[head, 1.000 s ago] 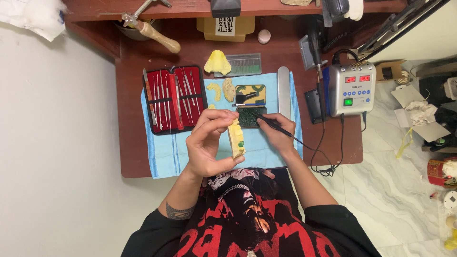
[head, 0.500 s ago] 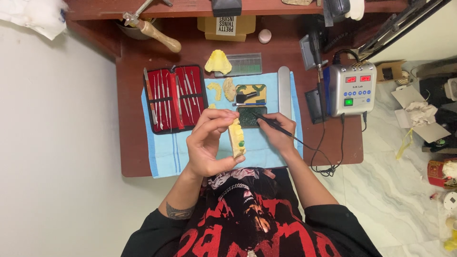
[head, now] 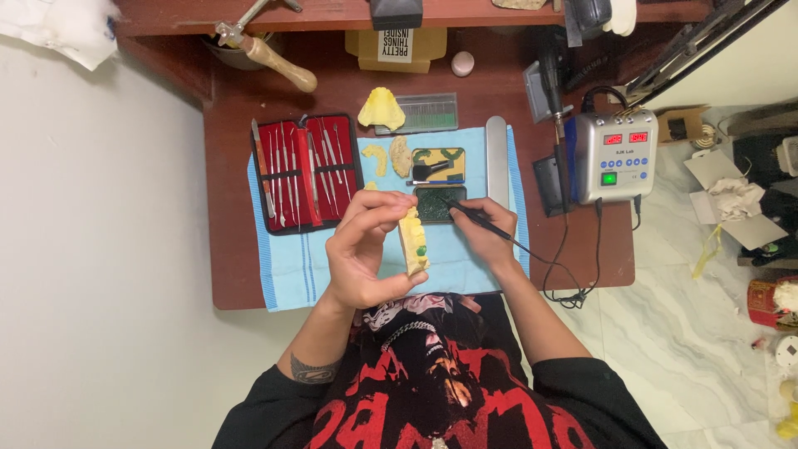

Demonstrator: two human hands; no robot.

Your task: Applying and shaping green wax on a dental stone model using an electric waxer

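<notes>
While gripping, both hands point(head: 366, 249) curled inward.

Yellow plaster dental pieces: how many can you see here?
4: one model in the left hand, one above the blue mat, two small ones beside the red tool case. More may be hidden.

i see a brown wooden desk point(head: 249, 183) carrying a blue cloth point(head: 291, 266), a grey control unit point(head: 613, 156), a cardboard box point(head: 397, 48) and a wooden-handled tool point(head: 278, 62).

Blue mat point(head: 291, 266) lies bare below the red instrument case point(head: 303, 173).
</notes>
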